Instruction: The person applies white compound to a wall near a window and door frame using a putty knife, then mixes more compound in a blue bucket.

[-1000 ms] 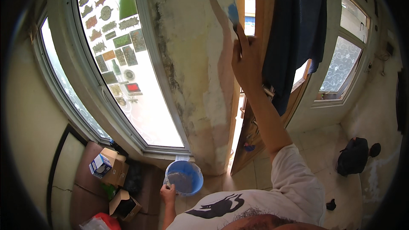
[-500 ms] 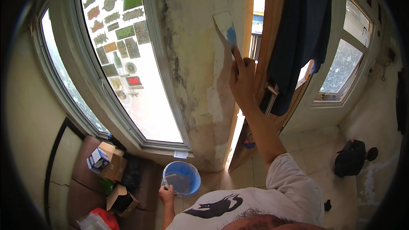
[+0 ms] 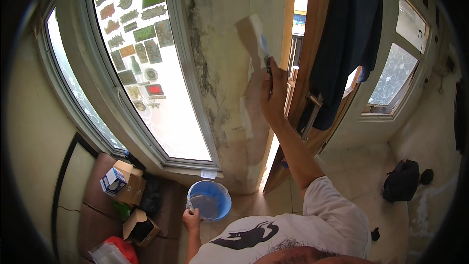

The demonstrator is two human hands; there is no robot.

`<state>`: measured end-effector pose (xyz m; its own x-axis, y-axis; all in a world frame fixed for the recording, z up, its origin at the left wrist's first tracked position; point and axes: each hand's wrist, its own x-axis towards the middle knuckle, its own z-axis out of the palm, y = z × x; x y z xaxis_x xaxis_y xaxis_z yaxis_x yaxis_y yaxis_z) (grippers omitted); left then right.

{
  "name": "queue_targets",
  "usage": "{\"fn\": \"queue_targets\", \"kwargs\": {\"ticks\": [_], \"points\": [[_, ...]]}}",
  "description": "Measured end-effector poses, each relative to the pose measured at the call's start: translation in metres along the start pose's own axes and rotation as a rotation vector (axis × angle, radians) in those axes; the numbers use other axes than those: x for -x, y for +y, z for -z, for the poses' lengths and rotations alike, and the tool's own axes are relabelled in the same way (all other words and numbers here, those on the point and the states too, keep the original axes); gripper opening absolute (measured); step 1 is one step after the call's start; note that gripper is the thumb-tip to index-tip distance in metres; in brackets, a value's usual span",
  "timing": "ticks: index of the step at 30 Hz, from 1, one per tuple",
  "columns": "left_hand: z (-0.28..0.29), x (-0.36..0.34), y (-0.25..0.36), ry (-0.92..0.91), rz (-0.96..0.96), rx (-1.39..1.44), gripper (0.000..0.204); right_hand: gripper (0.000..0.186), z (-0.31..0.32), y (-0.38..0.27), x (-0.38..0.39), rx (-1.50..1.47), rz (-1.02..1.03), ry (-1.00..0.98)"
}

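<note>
My right hand (image 3: 274, 88) is raised to the wall strip between the window and the door, fingers closed round the dark handle of a putty knife (image 3: 261, 36). Its broad blade, with a blue patch near the handle, points upward. The shadow beside the blade suggests that it stands off the wall (image 3: 224, 68), which is patchy, with dark stains along the window side. Low down, my left hand (image 3: 192, 219) grips a blue bucket (image 3: 227, 200) at its near left rim, by what looks like the pale handle. Greyish material lies inside the bucket.
A tall window (image 3: 161, 117) with stickers stands left of the wall strip. On the right, a wooden door (image 3: 312, 63) stands ajar, dark cloth (image 3: 347, 44) hanging over it. Opened cartons (image 3: 131, 190) lie on a brown sofa (image 3: 93, 210). A black backpack (image 3: 401, 181) sits at the right.
The putty knife has turned more edge-on and come away from the wall; its shadow is wider. My right hand has shifted slightly left and down. My left hand stays at the bucket.
</note>
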<state>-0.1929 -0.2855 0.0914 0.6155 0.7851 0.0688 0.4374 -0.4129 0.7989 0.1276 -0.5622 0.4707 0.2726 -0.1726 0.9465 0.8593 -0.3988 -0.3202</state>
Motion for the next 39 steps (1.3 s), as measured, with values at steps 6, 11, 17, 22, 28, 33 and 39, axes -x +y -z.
{"fn": "queue_targets", "kwargs": {"ticks": [6, 11, 17, 22, 28, 33, 39], "points": [[0.003, 0.002, -0.004, 0.009, -0.01, -0.025, 0.035, 0.032, -0.001, -0.013, -0.005, -0.676, -0.523, -0.08], [0.006, 0.0, -0.007, -0.007, 0.011, -0.066, 0.035, 0.028, -0.002, 0.0, -0.015, -0.637, -0.564, -0.116], [0.002, -0.006, -0.008, -0.015, 0.015, -0.066, 0.035, 0.025, 0.0, 0.007, -0.009, -0.398, -0.524, -0.134], [0.0, -0.01, -0.006, -0.031, 0.025, -0.039, 0.035, 0.026, 0.007, 0.002, 0.019, -0.482, -0.595, -0.117], [-0.002, -0.01, 0.002, -0.036, 0.002, -0.024, 0.035, 0.026, 0.002, 0.001, -0.003, -0.69, -0.589, -0.108], [0.0, -0.006, 0.009, -0.045, 0.006, -0.049, 0.035, 0.026, 0.002, 0.008, -0.006, -0.483, -0.54, -0.153], [-0.004, -0.008, -0.012, -0.029, 0.016, -0.038, 0.035, 0.028, 0.006, -0.003, 0.026, -0.512, -0.477, 0.01]]}}
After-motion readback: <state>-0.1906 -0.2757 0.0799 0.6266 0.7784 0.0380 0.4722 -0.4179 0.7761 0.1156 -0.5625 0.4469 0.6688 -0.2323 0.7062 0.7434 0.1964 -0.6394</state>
